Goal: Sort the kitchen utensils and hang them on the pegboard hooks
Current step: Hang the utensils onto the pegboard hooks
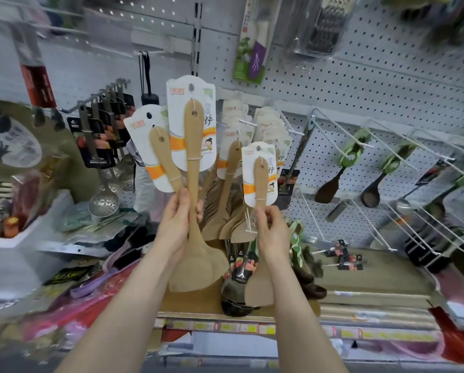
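Across the rear wall, noted a white pegboard (360, 76) fitted with long wire hooks (341, 130). Below it, recorded a shelf (373, 278) stacked with flat goods. At centre, found a batch of carded wooden spatulas (231, 168) already hung together, with dark spoons (330, 187) to the right and metal skimmers (103, 203) to the left; judged as sorting by kind, partly done.

In front of that batch, observed the left hand (175, 222), fingers (200, 210) curled round two handles at once: a long spatula (192, 146) and a shorter spatula (162, 157), both upright with cards uppermost. Judged held so to keep the card holes toward the hooks and to free the other hand for single pieces.

Just beside, observed the right hand (271, 227), pinching the handle of a small spatula (260, 179) just below its card, blade downward. Judged gripped low to leave the card hole clear for threading.

Found no hook through any of the three held cards. Likely to require lining up the small card's hole with a hook tip; risk of snagging neighbouring cards.
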`<state>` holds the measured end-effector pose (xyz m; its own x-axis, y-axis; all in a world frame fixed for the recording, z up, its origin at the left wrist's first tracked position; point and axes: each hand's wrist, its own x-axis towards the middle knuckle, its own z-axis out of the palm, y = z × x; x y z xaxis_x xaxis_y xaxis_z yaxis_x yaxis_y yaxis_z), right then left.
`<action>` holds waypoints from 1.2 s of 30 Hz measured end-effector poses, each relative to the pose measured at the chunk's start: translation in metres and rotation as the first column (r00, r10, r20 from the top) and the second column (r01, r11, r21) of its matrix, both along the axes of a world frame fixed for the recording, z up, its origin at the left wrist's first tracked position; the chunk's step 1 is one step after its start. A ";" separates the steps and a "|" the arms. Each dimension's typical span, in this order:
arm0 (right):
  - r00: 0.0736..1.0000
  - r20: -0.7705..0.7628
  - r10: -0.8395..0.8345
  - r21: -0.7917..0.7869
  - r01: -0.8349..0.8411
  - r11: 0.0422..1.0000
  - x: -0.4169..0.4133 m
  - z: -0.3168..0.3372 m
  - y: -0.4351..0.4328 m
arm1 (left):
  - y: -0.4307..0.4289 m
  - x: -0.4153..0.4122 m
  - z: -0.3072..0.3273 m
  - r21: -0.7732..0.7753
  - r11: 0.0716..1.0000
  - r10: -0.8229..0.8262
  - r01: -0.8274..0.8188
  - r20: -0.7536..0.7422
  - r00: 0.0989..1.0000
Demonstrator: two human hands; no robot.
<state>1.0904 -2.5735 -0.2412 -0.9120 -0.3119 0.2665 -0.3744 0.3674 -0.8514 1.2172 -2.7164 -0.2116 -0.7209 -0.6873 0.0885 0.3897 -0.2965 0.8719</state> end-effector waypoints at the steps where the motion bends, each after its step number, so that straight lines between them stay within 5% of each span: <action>1: 1.000 -0.019 0.018 -0.005 -0.019 1.000 0.000 -0.001 0.001 | 0.000 -0.002 -0.002 0.006 1.000 0.005 -0.005 -0.003 1.000; 26: 0.987 0.146 -0.073 -0.096 0.088 0.992 -0.023 0.015 -0.019 | 0.003 -0.004 -0.013 0.040 0.998 -0.042 0.043 -0.027 0.999; 36: 0.969 0.228 -0.095 -0.020 0.102 0.995 -0.052 0.023 -0.065 | -0.003 0.002 -0.014 -0.176 0.981 0.105 -0.083 0.120 0.987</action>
